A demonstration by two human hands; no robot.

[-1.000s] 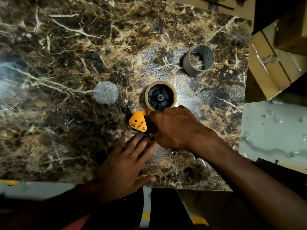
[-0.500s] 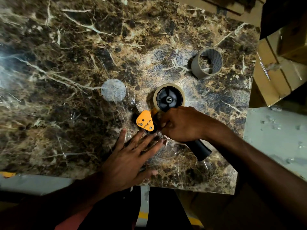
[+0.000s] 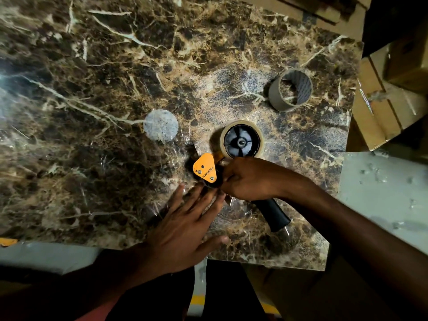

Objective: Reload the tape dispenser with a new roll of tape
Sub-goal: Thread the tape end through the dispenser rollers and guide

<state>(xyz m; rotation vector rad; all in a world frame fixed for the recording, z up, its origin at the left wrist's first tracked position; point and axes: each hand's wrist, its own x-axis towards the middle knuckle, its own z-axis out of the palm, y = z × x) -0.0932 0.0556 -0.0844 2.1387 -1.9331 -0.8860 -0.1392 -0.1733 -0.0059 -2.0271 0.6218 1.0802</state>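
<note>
A tape dispenser (image 3: 205, 170) with an orange side plate and a black handle (image 3: 274, 215) lies flat on the marble table (image 3: 92, 89). A new roll of tape (image 3: 240, 142) sits on its black spool wheel. My right hand (image 3: 250, 178) covers the dispenser's middle, fingers pinched together by the orange plate; what they pinch is hidden. My left hand (image 3: 185, 223) lies flat on the table just below the plate, fingers spread and their tips near the dispenser's front. An empty cardboard tape core (image 3: 290, 90) stands further back on the right.
A pale round patch (image 3: 161, 126) marks the table left of the roll. Cardboard boxes (image 3: 382, 107) stand off the table's right side and at the back. The table's near edge (image 3: 254, 260) runs just below my left hand, with grey floor beyond.
My right hand has slid off the handle toward the orange plate, baring the black handle. My left hand stays flat on the table. The view has shifted slightly.
</note>
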